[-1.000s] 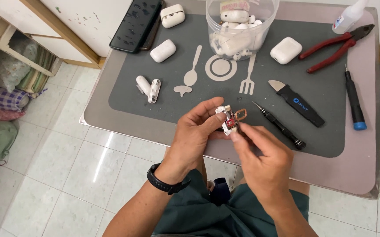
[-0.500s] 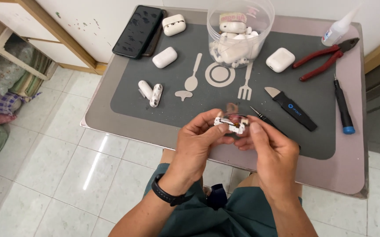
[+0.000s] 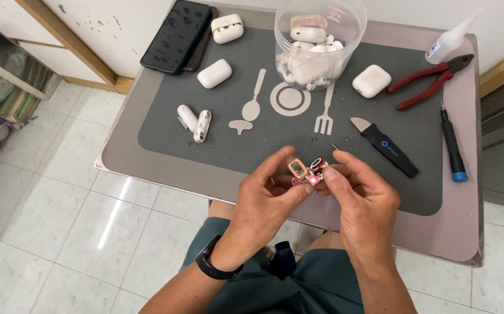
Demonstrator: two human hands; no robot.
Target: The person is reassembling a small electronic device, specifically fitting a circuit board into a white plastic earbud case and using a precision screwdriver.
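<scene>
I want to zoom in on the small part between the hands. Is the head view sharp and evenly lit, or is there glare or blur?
Head view: even, soft light; the small part between left hand and right hand is fairly sharp but tiny; glare streaks on the floor tiles; table edges bow slightly.

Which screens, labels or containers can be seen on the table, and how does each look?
Black smartphone: far left corner, dark flat screen.
Clear round plastic tub: far centre, white earbud parts inside, pale label piece on top.
White squeeze bottle: far right, pointed nozzle, small label.
Black pry tool: right of centre, small blue mark.
</scene>
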